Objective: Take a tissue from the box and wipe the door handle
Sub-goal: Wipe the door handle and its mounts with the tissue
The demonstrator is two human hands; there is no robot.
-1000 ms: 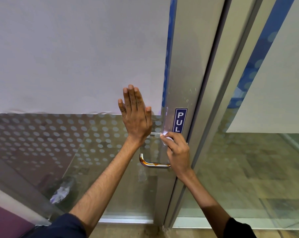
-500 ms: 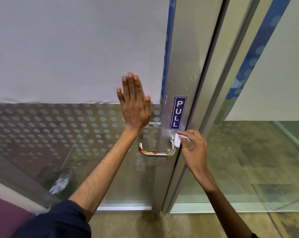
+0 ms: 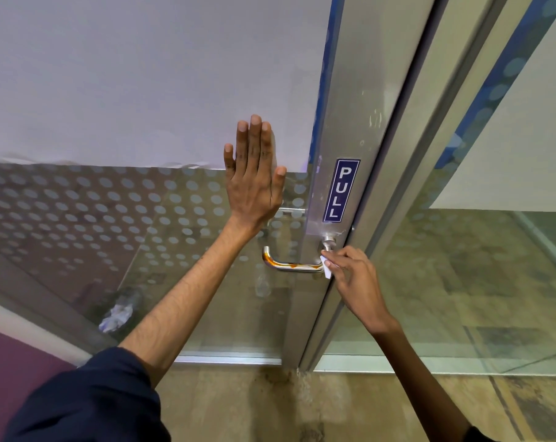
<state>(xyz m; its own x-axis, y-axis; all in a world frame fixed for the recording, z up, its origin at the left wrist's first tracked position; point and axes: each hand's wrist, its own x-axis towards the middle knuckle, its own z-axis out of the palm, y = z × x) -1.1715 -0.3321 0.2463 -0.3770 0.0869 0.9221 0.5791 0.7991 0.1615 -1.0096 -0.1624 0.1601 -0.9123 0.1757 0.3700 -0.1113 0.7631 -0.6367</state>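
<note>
One small white tissue [image 3: 327, 268], pinched, touches the orange-stained steel handle [image 3: 291, 265].

Most of the tissue [image 3: 327, 268] is hidden inside the right hand [image 3: 354, 275]; only a small white corner shows. That hand also covers the door handle [image 3: 289, 266] at its right bend. Handle's upper bar is hidden behind the left hand [image 3: 254, 183] & wrist. Orange-brown marks on the handle: can't tell if stain or reflection. Pale crumpled thing [image 3: 115, 315] behind the glass is too blurred to identify. Both sleeves cut off at bottom edge.
</note>
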